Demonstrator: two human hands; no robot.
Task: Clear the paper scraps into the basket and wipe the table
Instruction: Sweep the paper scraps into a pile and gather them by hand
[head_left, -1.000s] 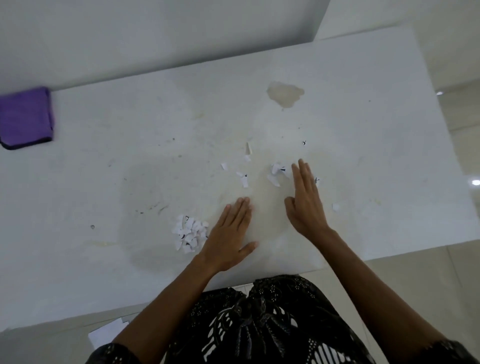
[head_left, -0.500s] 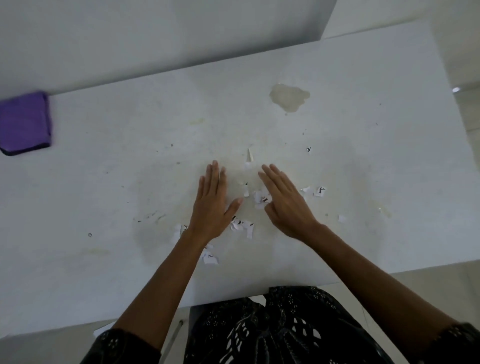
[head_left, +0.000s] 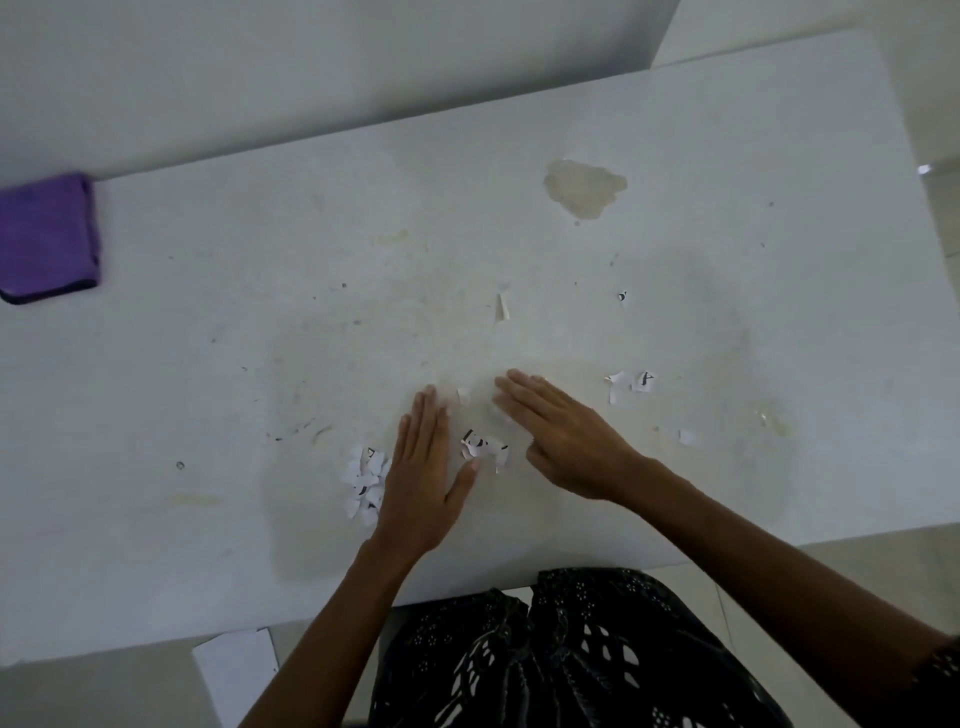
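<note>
Lays left hand (head_left: 423, 467) and right hand (head_left: 561, 441) flat on the table (head_left: 208, 364), fingers pressed together, nearer than half a second ago. Flanks a few paper scraps (head_left: 483, 448). Uncovers the scrap pile (head_left: 366, 483) just left, stretched near-to-far.

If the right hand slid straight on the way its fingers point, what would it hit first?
Probably the small paper scrap lying on the table just ahead of the right hand.
</note>
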